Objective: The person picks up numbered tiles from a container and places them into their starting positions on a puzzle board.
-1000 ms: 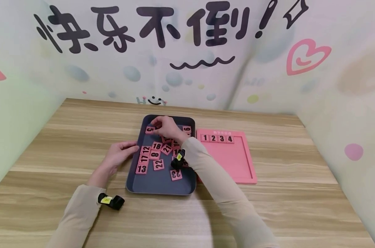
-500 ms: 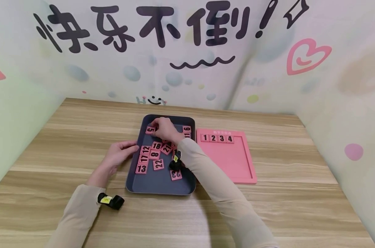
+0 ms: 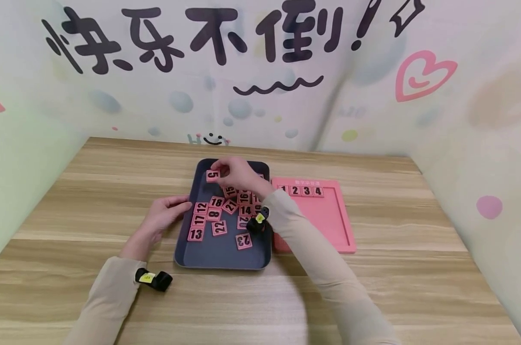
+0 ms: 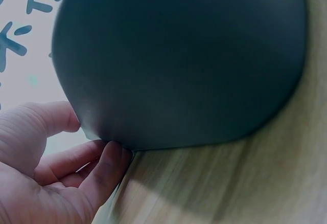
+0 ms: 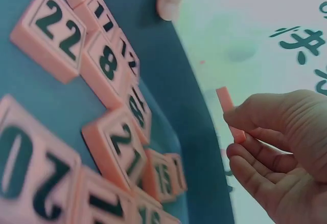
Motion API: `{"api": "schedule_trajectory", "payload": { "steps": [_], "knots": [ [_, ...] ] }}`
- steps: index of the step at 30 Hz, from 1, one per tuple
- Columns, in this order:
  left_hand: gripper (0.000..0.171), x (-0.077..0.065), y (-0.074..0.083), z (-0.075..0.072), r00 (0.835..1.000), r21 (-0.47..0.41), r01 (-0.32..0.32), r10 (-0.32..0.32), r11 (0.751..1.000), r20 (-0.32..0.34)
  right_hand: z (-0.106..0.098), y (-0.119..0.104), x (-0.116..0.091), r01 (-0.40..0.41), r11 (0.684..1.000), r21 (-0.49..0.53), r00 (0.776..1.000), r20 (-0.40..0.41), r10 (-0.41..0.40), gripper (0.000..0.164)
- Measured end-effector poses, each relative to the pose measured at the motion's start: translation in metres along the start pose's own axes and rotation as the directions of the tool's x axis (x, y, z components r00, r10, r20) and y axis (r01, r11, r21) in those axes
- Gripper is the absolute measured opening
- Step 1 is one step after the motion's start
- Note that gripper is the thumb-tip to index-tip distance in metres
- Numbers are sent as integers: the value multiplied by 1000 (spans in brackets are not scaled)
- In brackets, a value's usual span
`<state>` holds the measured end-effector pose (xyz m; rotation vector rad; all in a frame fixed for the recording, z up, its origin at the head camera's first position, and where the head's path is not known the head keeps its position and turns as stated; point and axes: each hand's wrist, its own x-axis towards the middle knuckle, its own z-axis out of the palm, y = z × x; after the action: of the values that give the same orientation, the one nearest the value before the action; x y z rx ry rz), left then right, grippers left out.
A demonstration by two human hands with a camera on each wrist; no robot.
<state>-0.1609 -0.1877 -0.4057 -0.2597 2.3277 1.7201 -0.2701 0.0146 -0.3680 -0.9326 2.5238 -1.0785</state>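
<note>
My right hand (image 3: 239, 173) pinches the pink number 5 tile (image 3: 212, 176) between thumb and fingers, over the far left part of the dark tray (image 3: 217, 258). In the right wrist view the tile (image 5: 231, 114) is seen edge-on, apart from the other tiles. My left hand (image 3: 163, 216) holds the tray's left side, thumb on the rim and fingers low against the outside. The left wrist view shows the tray wall (image 4: 179, 70) close up beside those fingers. Several loose number tiles lie in the tray, among them 22 (image 3: 219, 227) and 23 (image 3: 244, 241). My right forearm covers some.
A pink square frame (image 3: 321, 225) stands right of the tray, with tiles 1 to 4 in its top row, such as tile 3 (image 3: 306, 191). The wooden table (image 3: 226, 306) meets a printed backdrop (image 3: 157, 110) behind.
My right hand has taken the 5 tile and raised it slightly off the tray floor, moving a little right and away. The left hand stays at the tray's side.
</note>
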Motion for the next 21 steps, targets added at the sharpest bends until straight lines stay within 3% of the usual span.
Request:
{"api": "schedule_trajectory", "payload": {
  "steps": [9, 21],
  "knots": [
    [46, 0, 0, 1, 1000, 7, 2, -2, 1000, -8, -33, 14, -37, 81, 997, 19, 995, -53, -79, 27],
    [48, 0, 2, 3, 1000, 4, 15, -15, 1000, -4, -78, 51, -99, 58, 998, 18, 988, -145, -55, 30]
  ]
}}
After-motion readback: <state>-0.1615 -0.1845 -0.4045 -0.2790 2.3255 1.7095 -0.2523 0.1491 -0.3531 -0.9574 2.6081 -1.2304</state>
